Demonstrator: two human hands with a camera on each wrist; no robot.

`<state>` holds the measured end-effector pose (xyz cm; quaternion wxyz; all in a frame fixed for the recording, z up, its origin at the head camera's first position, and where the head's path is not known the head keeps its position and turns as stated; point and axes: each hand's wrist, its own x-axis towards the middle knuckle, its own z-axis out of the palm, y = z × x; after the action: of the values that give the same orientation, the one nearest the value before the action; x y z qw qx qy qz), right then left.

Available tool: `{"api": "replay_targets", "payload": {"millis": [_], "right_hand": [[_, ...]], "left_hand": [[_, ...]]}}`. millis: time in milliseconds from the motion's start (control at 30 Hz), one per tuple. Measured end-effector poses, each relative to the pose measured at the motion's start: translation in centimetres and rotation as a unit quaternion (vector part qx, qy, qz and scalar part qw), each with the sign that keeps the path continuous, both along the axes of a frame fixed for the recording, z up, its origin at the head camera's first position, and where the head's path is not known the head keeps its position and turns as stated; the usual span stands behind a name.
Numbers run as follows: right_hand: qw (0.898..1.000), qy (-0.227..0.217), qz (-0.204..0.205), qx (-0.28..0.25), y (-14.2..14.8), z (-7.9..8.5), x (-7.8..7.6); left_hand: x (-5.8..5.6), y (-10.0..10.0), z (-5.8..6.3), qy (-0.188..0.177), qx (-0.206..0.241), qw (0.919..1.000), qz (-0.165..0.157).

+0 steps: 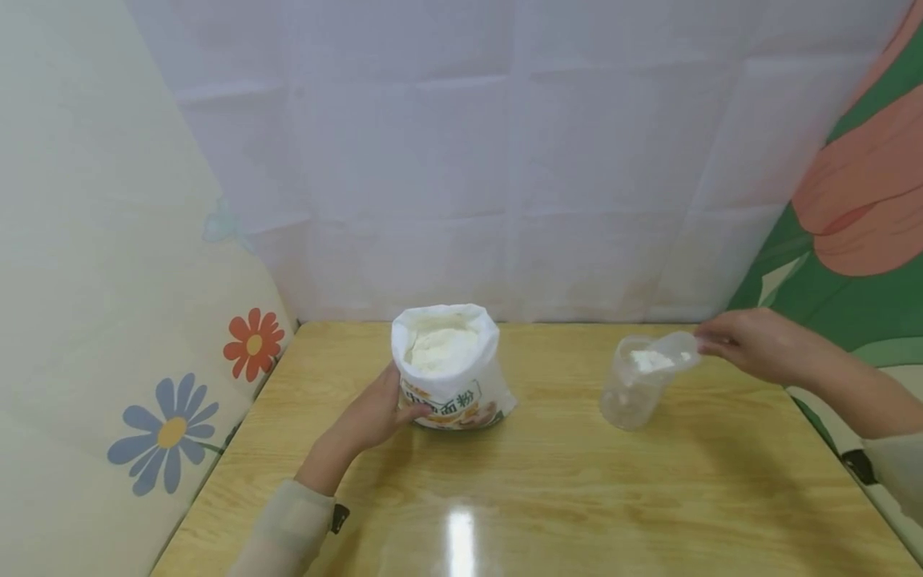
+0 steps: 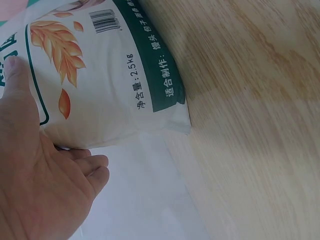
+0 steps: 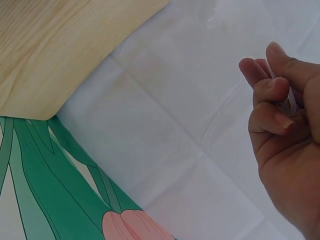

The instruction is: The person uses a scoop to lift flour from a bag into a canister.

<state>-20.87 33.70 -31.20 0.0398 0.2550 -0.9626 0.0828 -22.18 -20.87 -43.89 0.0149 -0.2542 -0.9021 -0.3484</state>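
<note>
A white paper bag of flour [image 1: 497, 385] stands with its top rolled open on the left half of the table, pale flour [image 1: 443, 350] showing inside. My left hand [image 1: 371, 413] holds its left side, thumb across the printed front; in the left wrist view the other fingers [image 2: 97, 170] curl by the bag's edge. To the right stands a clear plastic cup [image 1: 626, 401]. Over its mouth is a translucent scoop [image 1: 678, 349] with white flour on it, tilted toward the cup. My right hand [image 1: 757, 344] pinches the scoop's handle [image 3: 290, 104] between thumb and fingers.
The wooden table [image 1: 562, 489] ends at a white cloth [image 1: 404, 160] hanging behind it. A flower-printed sheet [image 1: 79, 280] borders the left side. Green and pink printed fabric [image 1: 876, 176] hangs at the right.
</note>
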Motion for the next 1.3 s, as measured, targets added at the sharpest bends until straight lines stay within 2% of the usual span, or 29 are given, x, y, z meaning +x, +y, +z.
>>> {"api": "replay_targets", "payload": {"millis": [333,533,700,967,1133,1233,1300], "right_hand": [[1.000,0.020,0.006,0.007,-0.4,0.5,0.2],[1.000,0.007,0.006,0.010,-0.6,0.7,0.3],[1.000,0.001,0.004,0.011,-0.8,0.7,0.4],[1.000,0.011,-0.003,0.012,-0.5,0.9,0.5],[1.000,0.010,-0.022,0.006,0.2,0.6,1.0],[0.999,0.032,-0.025,-0.004,0.7,0.0,1.2],[0.998,0.047,-0.029,-0.017,1.0,-0.3,1.3]], "left_hand": [[0.1,0.1,0.0,0.001,0.005,1.0000,0.000],[0.1,0.1,-0.2,0.006,0.015,0.9999,-0.004],[0.2,0.2,-0.4,-0.005,0.008,0.9999,0.008],[0.2,0.0,-0.1,-0.018,0.018,0.9997,0.006],[-0.1,0.1,0.0,-0.008,0.015,0.9998,-0.007],[-0.2,0.0,0.0,-0.008,0.013,0.9998,-0.015],[-0.1,-0.1,0.2,-0.014,0.012,0.9998,-0.010]]}}
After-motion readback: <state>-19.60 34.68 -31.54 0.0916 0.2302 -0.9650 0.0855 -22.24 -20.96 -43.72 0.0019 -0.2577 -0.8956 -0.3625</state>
